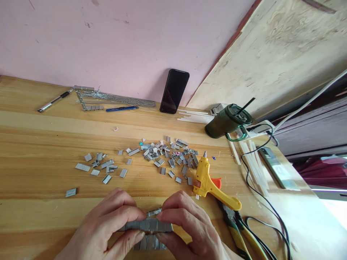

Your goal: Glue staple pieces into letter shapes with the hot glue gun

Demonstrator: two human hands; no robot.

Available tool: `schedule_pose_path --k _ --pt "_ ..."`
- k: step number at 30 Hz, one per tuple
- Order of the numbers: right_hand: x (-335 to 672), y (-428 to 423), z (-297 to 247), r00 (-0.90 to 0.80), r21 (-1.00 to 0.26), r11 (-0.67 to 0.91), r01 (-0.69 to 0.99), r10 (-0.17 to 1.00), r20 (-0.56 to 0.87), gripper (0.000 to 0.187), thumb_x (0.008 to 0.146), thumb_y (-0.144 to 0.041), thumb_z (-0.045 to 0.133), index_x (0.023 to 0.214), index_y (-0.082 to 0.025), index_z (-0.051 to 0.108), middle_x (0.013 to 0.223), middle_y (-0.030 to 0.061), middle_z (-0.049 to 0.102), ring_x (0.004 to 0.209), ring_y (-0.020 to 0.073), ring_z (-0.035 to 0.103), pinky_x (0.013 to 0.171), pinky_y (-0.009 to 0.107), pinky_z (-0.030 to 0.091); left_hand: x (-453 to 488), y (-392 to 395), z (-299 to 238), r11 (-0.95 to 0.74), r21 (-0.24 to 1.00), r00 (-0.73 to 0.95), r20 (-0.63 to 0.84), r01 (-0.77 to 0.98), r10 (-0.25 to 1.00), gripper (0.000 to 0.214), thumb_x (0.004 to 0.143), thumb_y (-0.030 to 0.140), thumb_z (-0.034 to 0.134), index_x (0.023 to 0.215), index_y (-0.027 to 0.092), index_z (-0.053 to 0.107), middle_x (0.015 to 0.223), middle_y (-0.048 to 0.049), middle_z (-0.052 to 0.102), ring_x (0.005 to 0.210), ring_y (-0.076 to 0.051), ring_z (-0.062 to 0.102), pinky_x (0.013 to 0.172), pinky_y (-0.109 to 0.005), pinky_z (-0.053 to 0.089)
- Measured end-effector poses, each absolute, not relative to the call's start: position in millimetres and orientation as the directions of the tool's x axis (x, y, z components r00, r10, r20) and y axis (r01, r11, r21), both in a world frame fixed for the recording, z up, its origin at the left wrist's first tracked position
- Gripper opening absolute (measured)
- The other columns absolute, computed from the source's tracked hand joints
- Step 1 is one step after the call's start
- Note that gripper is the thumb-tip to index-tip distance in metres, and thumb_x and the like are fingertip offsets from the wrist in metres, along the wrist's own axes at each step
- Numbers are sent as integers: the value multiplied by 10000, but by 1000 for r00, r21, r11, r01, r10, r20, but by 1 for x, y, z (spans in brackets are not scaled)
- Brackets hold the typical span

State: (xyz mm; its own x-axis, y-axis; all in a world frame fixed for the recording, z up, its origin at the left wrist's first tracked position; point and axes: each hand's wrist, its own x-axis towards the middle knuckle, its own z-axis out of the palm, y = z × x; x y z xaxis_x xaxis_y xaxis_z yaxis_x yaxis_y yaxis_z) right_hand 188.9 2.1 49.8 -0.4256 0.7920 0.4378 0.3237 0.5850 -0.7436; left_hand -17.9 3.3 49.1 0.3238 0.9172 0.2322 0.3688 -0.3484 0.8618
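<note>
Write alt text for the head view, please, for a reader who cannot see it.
The left hand and right hand pinch a staple row at the near edge of a wooden table. Beyond lie loose staples, a yellow glue gun, pliers, a green cup and a phone leaning on the pink wall.

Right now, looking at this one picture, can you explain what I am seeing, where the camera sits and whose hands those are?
No machine here. The one picture comes from a camera worn on a person's head, looking down, so both bare hands are that person's own. The left hand and right hand pinch a row of grey staple strips between them. More staple pieces lie scattered on the wooden table. A yellow glue gun and pliers lie to the right, a green mug stands behind them, and a black phone leans on the pink wall.
</note>
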Motion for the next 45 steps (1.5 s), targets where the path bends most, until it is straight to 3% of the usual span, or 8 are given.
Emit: schedule_pose_path --k 32,45 --pt "190 3 51 -444 -759 578 301 789 425 198 824 -80 667 1005 -136 612 823 68 628 722 167 590 631 286 525 -18 3 49 -336 862 319 219 380 922 106 824 215 644 792 310 677 713 96 628 651 -53 612 610 -70 442" --pt "189 3 52 -431 -749 577 325 796 426 130 876 -155 629 1004 -163 614 810 53 633 707 162 598 616 284 540 -19 2 51 -304 867 320 180 395 930 98 820 239 646 757 289 703 677 50 639 613 -102 615 542 -130 458"
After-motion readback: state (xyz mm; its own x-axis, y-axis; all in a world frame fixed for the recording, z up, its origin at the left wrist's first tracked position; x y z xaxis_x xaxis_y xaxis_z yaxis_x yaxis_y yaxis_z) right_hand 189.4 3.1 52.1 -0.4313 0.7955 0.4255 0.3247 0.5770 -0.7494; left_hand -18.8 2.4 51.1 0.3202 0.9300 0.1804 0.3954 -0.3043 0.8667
